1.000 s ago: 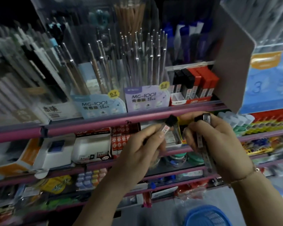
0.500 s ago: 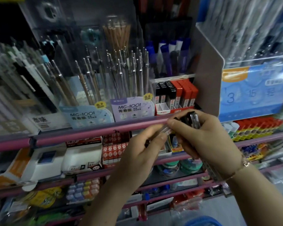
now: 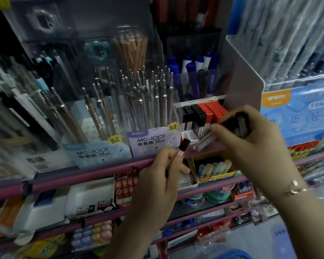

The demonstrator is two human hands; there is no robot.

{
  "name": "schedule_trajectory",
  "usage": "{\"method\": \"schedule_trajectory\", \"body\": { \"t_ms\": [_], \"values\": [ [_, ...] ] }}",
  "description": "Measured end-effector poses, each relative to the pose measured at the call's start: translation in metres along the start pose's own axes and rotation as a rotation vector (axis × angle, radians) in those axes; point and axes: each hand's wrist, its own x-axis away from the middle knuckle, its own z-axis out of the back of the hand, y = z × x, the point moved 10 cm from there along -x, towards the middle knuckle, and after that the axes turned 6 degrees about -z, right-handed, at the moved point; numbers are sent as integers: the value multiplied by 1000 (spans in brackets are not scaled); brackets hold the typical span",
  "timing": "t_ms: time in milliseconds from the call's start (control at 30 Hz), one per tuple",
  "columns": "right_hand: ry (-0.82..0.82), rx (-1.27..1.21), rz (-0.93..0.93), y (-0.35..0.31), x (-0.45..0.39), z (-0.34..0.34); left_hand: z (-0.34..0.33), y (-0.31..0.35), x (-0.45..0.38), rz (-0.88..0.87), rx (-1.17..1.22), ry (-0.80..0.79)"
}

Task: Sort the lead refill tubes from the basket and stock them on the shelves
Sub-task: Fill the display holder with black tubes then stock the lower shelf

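My left hand [image 3: 158, 181] pinches one clear lead refill tube with a black cap [image 3: 182, 145] just in front of the upper pink shelf rail [image 3: 94, 174]. My right hand [image 3: 251, 146] grips a bundle of black-capped lead tubes [image 3: 238, 124], with one clear tube [image 3: 204, 142] sticking out toward the shelf. Right behind it stands the white display box [image 3: 189, 134] holding rows of black and red refill tubes [image 3: 204, 114]. The blue basket [image 3: 232, 255] shows at the bottom edge.
Mechanical pencil displays marked 0.7 mm [image 3: 96, 152] and 0.5 mm [image 3: 153, 139] stand left of the refill box. A grey divider panel [image 3: 245, 81] rises on the right. Lower shelves hold staple boxes [image 3: 124, 186], correction tapes and glue sticks [image 3: 214, 168].
My hands have separated. The right hand lifted its bundle up toward the refill box, and the left hand drew back left with a single tube.
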Motion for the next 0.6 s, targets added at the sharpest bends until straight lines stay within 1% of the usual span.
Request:
{"method": "schedule_trajectory", "body": {
  "t_ms": [100,167,233,333,433,600],
  "values": [
    [122,171,152,-25,-10,10,6,1,-6,-28,-19,49],
    [119,265,223,-36,-14,4,7,1,-8,-38,-5,55],
    [94,308,270,-41,-14,-3,7,1,-9,-56,16,50],
    [89,343,316,-42,-12,-7,7,-1,-8,-76,40,46],
    [122,341,367,-44,-6,-4,8,1,-6,-107,41,45],
    [123,319,356,-41,-1,-8,6,0,-6,-130,29,54]
  ]
}}
